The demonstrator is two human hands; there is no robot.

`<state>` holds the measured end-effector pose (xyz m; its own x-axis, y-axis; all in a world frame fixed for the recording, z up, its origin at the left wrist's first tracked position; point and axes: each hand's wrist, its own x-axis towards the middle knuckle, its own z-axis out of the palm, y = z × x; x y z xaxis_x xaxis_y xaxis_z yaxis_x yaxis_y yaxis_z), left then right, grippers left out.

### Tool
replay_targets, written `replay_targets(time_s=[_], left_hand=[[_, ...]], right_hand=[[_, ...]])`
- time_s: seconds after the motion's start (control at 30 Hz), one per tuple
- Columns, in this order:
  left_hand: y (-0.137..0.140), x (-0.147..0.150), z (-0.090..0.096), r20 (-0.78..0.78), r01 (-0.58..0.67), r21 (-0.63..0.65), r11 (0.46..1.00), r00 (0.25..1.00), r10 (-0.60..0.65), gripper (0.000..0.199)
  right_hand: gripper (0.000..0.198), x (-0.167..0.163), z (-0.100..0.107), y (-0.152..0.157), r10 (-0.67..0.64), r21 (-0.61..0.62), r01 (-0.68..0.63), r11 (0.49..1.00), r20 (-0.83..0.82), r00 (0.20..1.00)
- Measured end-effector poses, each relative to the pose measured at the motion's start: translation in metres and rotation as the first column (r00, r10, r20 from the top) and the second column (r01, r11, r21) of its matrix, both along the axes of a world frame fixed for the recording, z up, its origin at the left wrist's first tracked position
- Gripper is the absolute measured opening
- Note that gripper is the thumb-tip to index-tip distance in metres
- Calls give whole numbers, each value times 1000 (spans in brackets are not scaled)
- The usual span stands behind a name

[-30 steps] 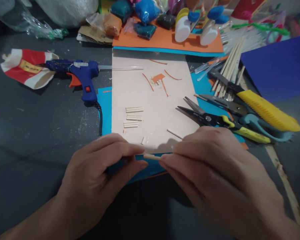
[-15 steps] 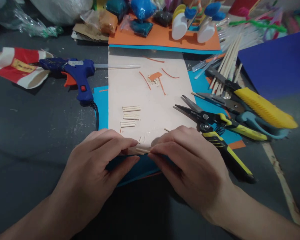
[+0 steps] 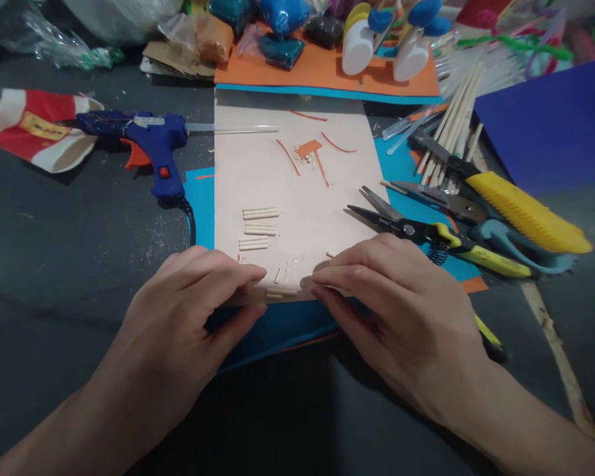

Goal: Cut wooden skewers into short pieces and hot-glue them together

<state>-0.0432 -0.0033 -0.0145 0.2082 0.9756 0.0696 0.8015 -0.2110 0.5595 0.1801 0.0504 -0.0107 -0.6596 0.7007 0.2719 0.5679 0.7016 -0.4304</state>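
Two short wooden sticks [image 3: 282,291] lie side by side at the near edge of the pale board [image 3: 322,218]. Left of them is my left hand [image 3: 198,311], its thumb and index finger apart with nothing between. My right hand [image 3: 391,311] hovers to their right, thumb and fingertips drawn together, a small gap away from the stick ends; I see nothing in them. Just beyond the sticks a thin sliver [image 3: 277,276] lies beside a shiny, glue-like patch [image 3: 292,264]. Three small groups of cut sticks [image 3: 260,229] rest farther up the board.
A blue glue gun [image 3: 153,142] lies at left beside a red and white wrapper [image 3: 44,129]. To the right are yellow-black pliers-like cutters [image 3: 406,228], scissors [image 3: 466,211], a yellow utility knife [image 3: 530,211] and long sticks [image 3: 453,125]. Orange scraps [image 3: 309,149] lie on the board.
My right hand has let go of the stick and moved right, now covering part of the cutters. My left hand has drawn back slightly left. The sticks now lie on the board.
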Motion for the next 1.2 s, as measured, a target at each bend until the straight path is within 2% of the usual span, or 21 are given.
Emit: replay_targets(time_s=[0.17,0.37,0.57,0.83,1.2], left_hand=[[2,2,2,5,-3,-16,1000,1000,3,12],[-1,2,3,11,8,-18,1000,1000,-8,11],[1,3,3,-3,8,-16,1000,1000,-8,16],[-2,-1,0,-69,23,22,1000,997,-21,23],[2,-2,4,-91,-17,-1,1000,996,17,17]], right_hand=[[19,-6,-4,-1,24,-16,-23,1000,86,996],[21,-14,-6,-4,35,19,-37,999,104,994],[23,-14,-5,-6,91,-106,-91,990,0,996],[22,-14,-5,0,48,-21,-47,999,73,996],[17,-19,-8,-6,68,18,-72,997,165,984]])
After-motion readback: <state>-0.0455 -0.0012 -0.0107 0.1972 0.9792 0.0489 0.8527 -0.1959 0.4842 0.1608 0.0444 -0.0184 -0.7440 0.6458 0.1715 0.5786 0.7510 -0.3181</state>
